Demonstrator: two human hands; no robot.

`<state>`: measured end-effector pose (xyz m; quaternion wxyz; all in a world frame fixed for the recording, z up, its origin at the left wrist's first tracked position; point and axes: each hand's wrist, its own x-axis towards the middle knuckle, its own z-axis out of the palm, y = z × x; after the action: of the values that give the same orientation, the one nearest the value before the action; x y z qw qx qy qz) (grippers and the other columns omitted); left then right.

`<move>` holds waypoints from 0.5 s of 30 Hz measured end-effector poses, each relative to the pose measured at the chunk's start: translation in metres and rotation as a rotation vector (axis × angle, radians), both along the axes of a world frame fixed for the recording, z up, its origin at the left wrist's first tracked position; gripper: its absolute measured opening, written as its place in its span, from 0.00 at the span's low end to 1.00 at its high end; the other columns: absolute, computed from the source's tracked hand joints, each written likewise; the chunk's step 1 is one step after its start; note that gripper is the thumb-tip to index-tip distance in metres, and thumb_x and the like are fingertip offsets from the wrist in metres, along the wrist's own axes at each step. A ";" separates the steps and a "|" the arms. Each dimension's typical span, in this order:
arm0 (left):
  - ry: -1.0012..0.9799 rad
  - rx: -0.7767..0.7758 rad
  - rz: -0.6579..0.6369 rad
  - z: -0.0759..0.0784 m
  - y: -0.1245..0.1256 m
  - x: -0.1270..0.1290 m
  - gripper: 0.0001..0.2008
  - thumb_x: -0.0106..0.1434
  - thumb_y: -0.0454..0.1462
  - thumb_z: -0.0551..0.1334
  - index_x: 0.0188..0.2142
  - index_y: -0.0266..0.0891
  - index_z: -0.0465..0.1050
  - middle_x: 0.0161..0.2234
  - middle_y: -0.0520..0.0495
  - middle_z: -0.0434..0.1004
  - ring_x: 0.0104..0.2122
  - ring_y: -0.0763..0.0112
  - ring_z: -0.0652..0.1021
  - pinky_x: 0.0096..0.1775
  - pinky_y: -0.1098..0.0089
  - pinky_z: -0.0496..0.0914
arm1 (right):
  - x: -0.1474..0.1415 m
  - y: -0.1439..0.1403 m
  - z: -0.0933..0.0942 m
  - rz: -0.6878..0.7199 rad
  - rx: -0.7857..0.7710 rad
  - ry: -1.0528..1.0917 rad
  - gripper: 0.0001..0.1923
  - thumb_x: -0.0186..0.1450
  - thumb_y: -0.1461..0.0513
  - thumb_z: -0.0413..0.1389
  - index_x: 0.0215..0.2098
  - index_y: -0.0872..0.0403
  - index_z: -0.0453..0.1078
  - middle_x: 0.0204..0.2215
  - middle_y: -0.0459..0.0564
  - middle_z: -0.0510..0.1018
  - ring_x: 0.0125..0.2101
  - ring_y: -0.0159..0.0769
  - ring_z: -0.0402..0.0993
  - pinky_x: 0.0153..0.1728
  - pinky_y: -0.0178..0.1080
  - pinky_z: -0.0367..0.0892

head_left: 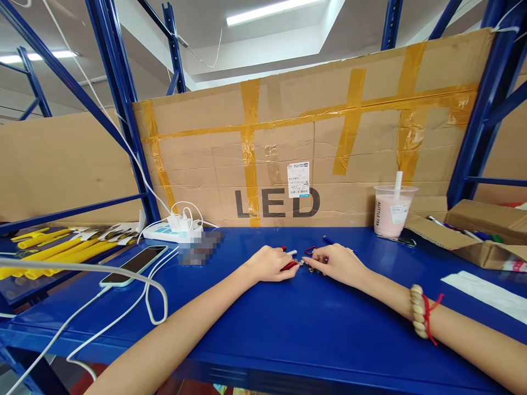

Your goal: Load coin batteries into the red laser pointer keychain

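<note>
nearest to me is the front edge of the blue desk (288, 340), with both my forearms lying across it and reaching away. behind everything stands the big taped cardboard sheet (313, 148) printed "led", closing off the back of the desk between the blue rack posts (123, 109). to my right an open cardboard box (477, 230) sits on the desk with pens in it, and a white sheet of paper (486, 291) lies just in front of it. to my left, on a lower shelf, i see a heap of yellow tubes (53, 249). a phone (134, 266) lies face up near the left edge, its white cable (123, 312) looping over the desk front; a white power strip (173, 231) sits behind it. a pink drink cup (391, 211) with a straw stands right of centre, against the cardboard. nothing blocks my reach.

my left hand (269, 264) has its fingers closed around a red pen (289, 266), tip pointing right. my right hand (335, 263), beaded bracelet (419, 310) on the wrist, pinches a small dark part (315, 269) just beside that tip; what it is, i cannot tell. a blue pen (329, 240) lies just behind the right hand.
</note>
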<state>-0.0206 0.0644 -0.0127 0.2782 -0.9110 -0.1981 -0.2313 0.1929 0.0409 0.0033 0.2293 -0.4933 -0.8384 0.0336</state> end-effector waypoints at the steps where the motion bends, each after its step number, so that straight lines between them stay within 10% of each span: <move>1: 0.001 -0.002 0.001 0.000 0.000 0.000 0.20 0.67 0.41 0.49 0.22 0.36 0.69 0.18 0.47 0.73 0.20 0.69 0.75 0.22 0.74 0.67 | 0.000 0.000 0.000 0.010 -0.004 0.004 0.23 0.64 0.47 0.48 0.19 0.49 0.71 0.19 0.43 0.78 0.22 0.34 0.73 0.22 0.34 0.60; 15: -0.001 0.019 0.004 0.001 -0.002 0.001 0.20 0.67 0.41 0.49 0.22 0.36 0.69 0.18 0.48 0.73 0.20 0.69 0.75 0.19 0.74 0.62 | -0.001 0.000 -0.001 0.036 -0.005 0.020 0.17 0.62 0.49 0.51 0.24 0.48 0.71 0.23 0.42 0.79 0.25 0.34 0.74 0.25 0.35 0.61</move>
<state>-0.0200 0.0629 -0.0114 0.2871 -0.9078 -0.1980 -0.2331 0.1919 0.0405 0.0024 0.2359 -0.4783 -0.8447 0.0447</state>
